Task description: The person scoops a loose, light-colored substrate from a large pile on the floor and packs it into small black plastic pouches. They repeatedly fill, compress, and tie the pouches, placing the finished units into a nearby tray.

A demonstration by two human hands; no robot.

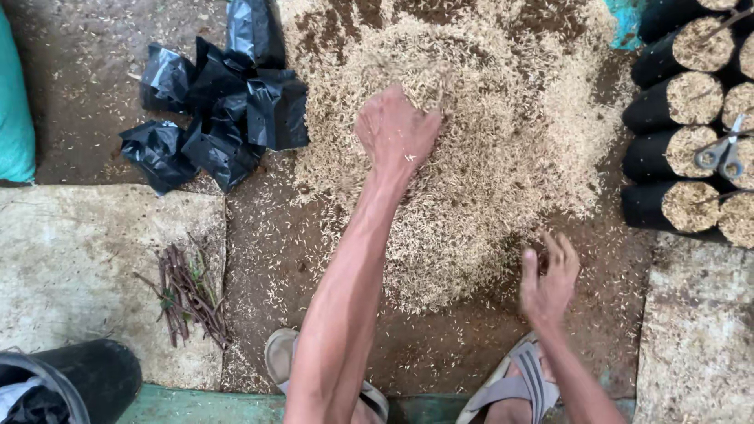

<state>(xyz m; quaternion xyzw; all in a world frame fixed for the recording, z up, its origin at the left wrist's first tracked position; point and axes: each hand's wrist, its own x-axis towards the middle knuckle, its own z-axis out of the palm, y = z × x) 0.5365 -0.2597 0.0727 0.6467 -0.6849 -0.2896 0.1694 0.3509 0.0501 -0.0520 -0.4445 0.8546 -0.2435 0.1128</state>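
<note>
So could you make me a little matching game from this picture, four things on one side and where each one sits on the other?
Things:
1. empty black bags
2. scissors
3. bundle of twigs
4. left hand

Places:
A. on the pale slab at lower left
B. pressed into the husk pile
C. crumpled on the dirt at upper left
D. lying on the filled black bags at right

Pairs: 1-C, 2-D, 3-A, 4-B
</note>
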